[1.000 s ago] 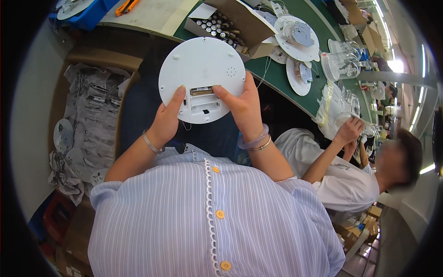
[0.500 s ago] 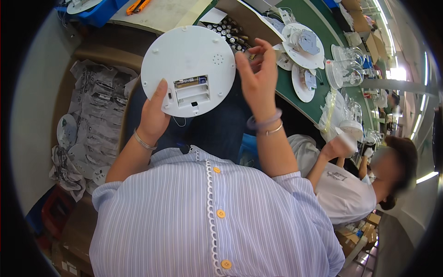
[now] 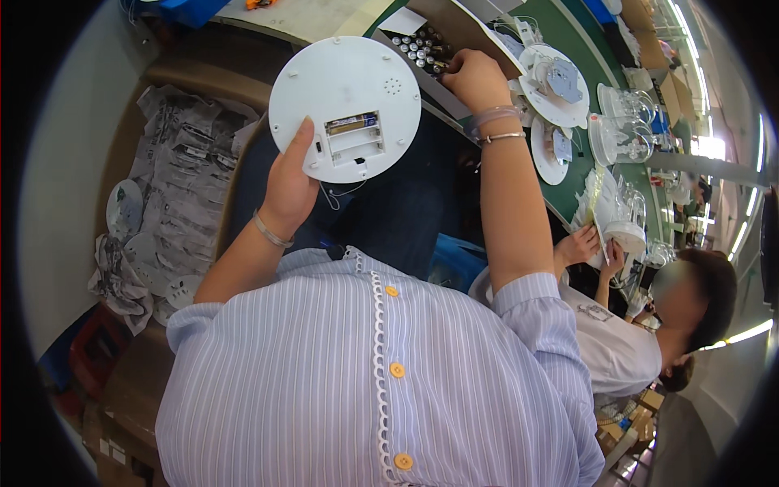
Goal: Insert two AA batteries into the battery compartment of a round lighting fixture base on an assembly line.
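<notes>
My left hand (image 3: 292, 185) grips a white round plastic disc (image 3: 337, 88) by its lower left edge, thumb on the face towards me. The disc has an uncovered battery compartment (image 3: 355, 149) with one battery (image 3: 352, 123) lying in its top slot; the slots below it hold none. A thin wire loop hangs under the disc. To the right, my right hand (image 3: 479, 81) reaches into a cardboard box (image 3: 471, 31) of loose batteries (image 3: 417, 50). Its fingers are bent and pressed together among the batteries, and whatever they hold is hidden.
Discs with grey mechanisms (image 3: 560, 77) and clear plastic pieces (image 3: 621, 140) stand on the green bench (image 3: 578, 166). At the right a co-worker's hands (image 3: 580, 245) handle a white part. Left of me, a carton holds paper-wrapped pieces (image 3: 191, 162) and more discs (image 3: 124, 209).
My right hand has moved from beside the disc up into the battery box, its fingers closing. My left hand still holds the disc. The co-worker's hands have shifted.
</notes>
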`<state>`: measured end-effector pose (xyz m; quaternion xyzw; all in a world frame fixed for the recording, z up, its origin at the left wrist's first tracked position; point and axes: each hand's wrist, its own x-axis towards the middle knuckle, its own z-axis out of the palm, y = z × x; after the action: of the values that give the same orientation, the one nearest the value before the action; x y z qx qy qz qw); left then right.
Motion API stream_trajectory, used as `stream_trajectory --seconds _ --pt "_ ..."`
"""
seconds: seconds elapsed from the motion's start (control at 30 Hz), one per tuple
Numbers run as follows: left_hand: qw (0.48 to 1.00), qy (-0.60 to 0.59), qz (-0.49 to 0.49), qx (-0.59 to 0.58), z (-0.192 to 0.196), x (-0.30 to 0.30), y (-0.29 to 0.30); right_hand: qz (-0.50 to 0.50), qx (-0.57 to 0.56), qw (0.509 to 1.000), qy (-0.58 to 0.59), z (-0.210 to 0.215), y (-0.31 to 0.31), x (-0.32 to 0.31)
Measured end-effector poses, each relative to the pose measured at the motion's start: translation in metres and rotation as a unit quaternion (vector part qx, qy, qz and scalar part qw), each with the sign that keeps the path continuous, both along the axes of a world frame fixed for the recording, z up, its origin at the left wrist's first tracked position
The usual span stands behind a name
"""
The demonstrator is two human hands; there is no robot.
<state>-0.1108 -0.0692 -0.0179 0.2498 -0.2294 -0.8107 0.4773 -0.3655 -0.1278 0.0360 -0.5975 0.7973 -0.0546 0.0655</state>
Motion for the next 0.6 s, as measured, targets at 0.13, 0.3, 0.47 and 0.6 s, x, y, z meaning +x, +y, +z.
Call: stream_trajectory --seconds 0.13,0.3,0.47,0.6 --pt "1.000 0.006 0.003 0.003 0.002 -0.001 0.000 0.034 -0.041 0.998 0.046 0.000 0.010 0.004" --pt "1.000 -0.001 -0.008 0.018 0.005 -0.005 -0.002 0.073 -0.216 0.966 -0.124 0.022 0.058 0.028" --pt "0.999 0.024 -0.030 0.023 0.008 -0.015 0.000 0.102 -0.220 0.860 -0.448 0.025 0.096 0.069" --pt "0.998 0.019 -0.064 0.020 0.008 -0.018 0.004 0.222 -0.228 0.904 -0.286 0.019 0.099 0.085"
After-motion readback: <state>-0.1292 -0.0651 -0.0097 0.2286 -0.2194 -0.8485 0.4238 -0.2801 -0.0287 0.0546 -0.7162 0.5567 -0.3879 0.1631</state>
